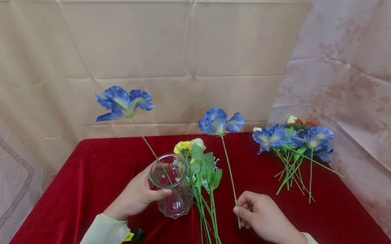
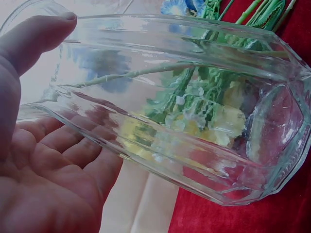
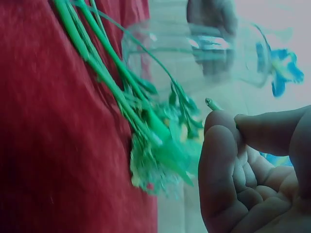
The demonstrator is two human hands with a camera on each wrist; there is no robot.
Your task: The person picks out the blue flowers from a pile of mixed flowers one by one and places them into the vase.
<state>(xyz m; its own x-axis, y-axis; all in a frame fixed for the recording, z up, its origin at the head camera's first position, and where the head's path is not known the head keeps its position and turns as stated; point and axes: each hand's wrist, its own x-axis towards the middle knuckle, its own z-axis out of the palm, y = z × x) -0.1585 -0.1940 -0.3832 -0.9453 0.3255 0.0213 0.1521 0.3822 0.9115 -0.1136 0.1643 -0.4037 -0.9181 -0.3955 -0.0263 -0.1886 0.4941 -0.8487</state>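
Note:
My left hand grips a clear glass vase near its neck, thumb in front and fingers behind. The vase leans a little on the table. One blue artificial flower stands in it, its stem slanting through the mouth and its bloom out to the upper left. My right hand pinches a second blue flower low on its stem, between thumb and index finger. Its bloom points up and away, to the right of the vase. In the right wrist view the cut stem end pokes past the fingertips.
A bunch of yellow and white flowers with green stems lies just right of the vase. Further right is a pile of blue, white and rust-coloured flowers. A small black object sits by the left sleeve. Red cloth covers the table.

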